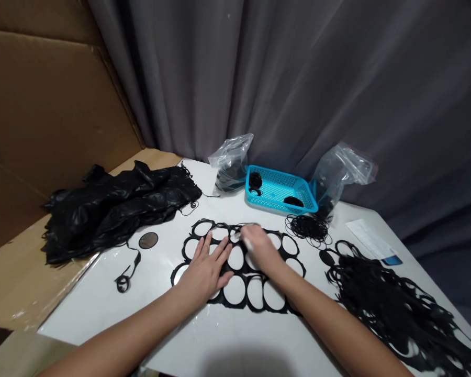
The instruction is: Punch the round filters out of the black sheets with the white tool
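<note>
A black sheet with rows of large round holes lies flat on the white table in front of me. My left hand rests on its left part, fingers spread and palm down. Over the upper middle of the sheet, my right hand is closed, its fingertips pressed down near the top row of holes. What those fingers pinch is mostly hidden; a thin edge shows beside them. Thin black rings lie in a loose heap beyond the right hand.
A blue basket holding black pieces stands at the back between two clear plastic bags. Crumpled black sheets lie left, with a black disc nearby. Cut black scraps and white paper lie right. Cardboard rises at left.
</note>
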`<state>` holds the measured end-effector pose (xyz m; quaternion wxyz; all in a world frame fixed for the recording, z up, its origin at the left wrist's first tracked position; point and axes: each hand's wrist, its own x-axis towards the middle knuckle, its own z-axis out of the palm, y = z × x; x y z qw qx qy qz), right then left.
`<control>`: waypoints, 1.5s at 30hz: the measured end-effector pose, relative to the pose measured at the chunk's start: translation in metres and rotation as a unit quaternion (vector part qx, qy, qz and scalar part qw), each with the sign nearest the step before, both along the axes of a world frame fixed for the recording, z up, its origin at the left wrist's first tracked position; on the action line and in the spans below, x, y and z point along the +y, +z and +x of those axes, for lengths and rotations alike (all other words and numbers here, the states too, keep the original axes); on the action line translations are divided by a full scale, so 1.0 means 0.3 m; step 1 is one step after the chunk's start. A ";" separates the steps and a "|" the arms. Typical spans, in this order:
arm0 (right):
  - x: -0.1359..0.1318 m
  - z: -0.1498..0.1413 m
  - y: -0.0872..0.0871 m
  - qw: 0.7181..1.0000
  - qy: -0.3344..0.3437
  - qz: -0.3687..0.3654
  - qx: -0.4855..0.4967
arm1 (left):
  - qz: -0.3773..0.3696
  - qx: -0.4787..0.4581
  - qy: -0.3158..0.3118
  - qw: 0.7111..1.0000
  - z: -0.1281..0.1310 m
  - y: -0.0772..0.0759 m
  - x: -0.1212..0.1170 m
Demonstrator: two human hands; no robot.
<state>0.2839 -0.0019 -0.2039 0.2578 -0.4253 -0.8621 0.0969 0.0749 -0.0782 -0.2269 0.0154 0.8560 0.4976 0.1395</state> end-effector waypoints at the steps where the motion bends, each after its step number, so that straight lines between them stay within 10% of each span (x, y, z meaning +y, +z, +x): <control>1: 0.037 0.039 0.011 0.998 -0.062 0.014 0.023 | -0.001 0.003 0.002 1.000 0.001 0.005 -0.002; 7: 0.191 0.228 0.062 0.911 -0.298 -0.090 0.270 | -0.023 0.011 0.001 1.000 -0.001 0.029 0.001; 15: 0.027 0.056 0.073 0.699 -0.125 -0.472 0.523 | -0.048 -0.015 -0.047 0.998 -0.035 0.103 -0.045; 18: -0.074 0.006 0.074 0.668 -0.072 -0.524 0.523 | -0.038 -0.017 -0.070 0.997 -0.036 0.101 -0.102; 27: -0.240 -0.047 0.029 0.893 -0.053 -0.355 0.270 | 0.019 -0.039 -0.079 0.996 -0.035 0.038 -0.138; 45: -0.201 -0.010 -0.011 0.999 0.008 -0.022 0.038 | 0.029 -0.047 -0.077 0.996 -0.037 0.026 -0.141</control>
